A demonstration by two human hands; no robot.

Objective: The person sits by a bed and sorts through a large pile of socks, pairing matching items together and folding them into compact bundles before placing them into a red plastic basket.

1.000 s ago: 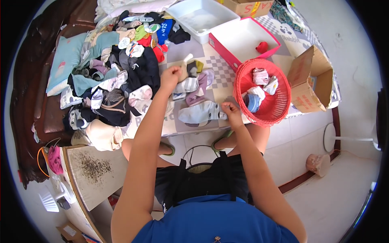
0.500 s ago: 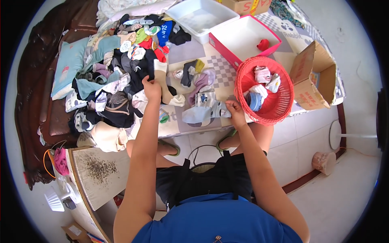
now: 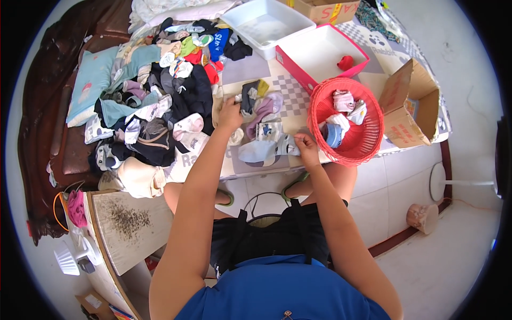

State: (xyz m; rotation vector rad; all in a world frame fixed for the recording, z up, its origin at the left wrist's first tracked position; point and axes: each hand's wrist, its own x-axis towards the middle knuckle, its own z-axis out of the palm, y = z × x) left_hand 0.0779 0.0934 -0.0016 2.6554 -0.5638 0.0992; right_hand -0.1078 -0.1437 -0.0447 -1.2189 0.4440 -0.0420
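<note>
Socks lying along the edge of a patterned cloth (image 3: 292, 90), with both bare hands down among them.
Through the head camera I see the right hand (image 3: 306, 149) with thumb and forefinger drawn together at the cuff end of a pale blue-grey sock (image 3: 258, 152), which lies flat near the cloth's front edge; whether they pinch the fabric, I cannot tell. The left hand (image 3: 230, 114) is over a beige sock (image 3: 217, 105), fingers beside a dark grey sock (image 3: 248, 100); its grip is hidden from me. A lilac sock (image 3: 265, 109) lies between the hands. Just right of the right hand I have a red basket (image 3: 319, 98) holding bundled socks (image 3: 343, 100); a jumbled clothes pile (image 3: 194, 96) spreads at the left.
</note>
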